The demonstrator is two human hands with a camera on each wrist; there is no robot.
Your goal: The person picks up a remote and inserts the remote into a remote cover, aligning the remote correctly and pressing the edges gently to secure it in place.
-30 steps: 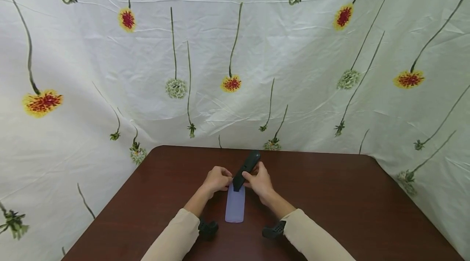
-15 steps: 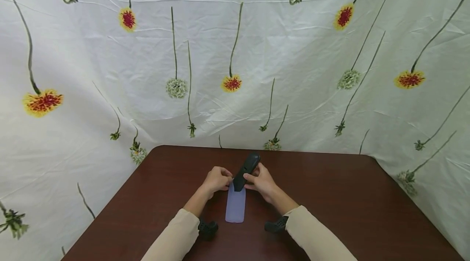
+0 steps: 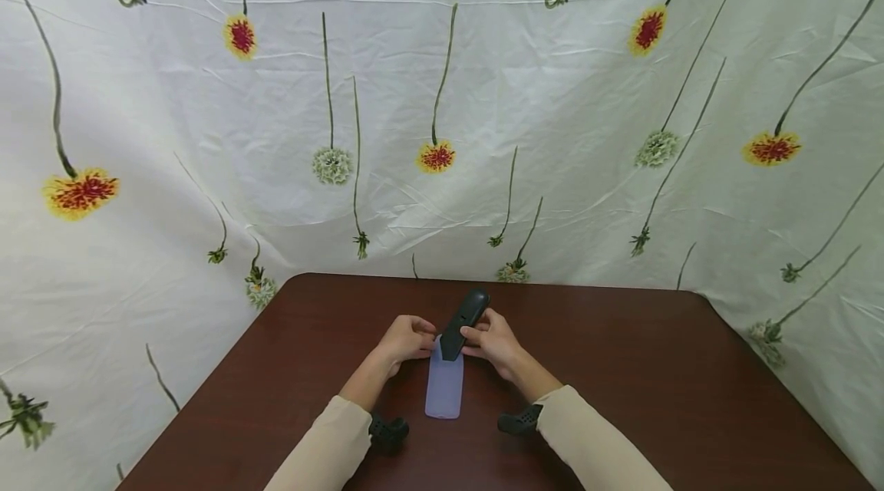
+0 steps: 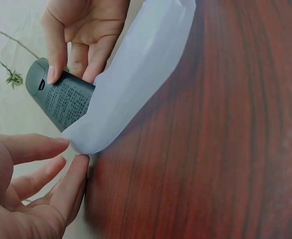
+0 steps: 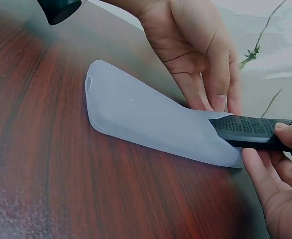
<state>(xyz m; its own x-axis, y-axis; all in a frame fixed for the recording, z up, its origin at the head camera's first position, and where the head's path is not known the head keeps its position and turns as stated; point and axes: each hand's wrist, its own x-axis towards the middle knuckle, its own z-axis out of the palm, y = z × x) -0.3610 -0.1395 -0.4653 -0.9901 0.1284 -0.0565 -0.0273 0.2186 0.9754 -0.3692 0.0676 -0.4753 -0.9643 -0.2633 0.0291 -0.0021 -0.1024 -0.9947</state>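
Note:
A black remote control (image 3: pixel 463 322), with small print on its face in both wrist views, slants up out of a pale translucent sleeve (image 3: pixel 444 390). Its lower end sits in the sleeve's open far end; how deep is partly hidden. My right hand (image 3: pixel 496 344) pinches the remote between thumb and fingers, with a lower finger near the sleeve's rim. On the other side, my left hand (image 3: pixel 403 341) pinches the rim of the sleeve at its mouth. The sleeve's closed end (image 5: pixel 98 94) points toward me, a small notch on its edge.
Both hands work over a dark red-brown wooden table (image 3: pixel 621 376) with rounded far corners. A white cloth with printed flowers (image 3: pixel 387 107) hangs behind and beside it. Black wrist-worn devices (image 3: pixel 389 432) sit at both cuffs.
The remote's upper end has dipped slightly toward me, and my right hand has shifted a little to the right. The sleeve has slid very slightly right. My left hand has barely moved.

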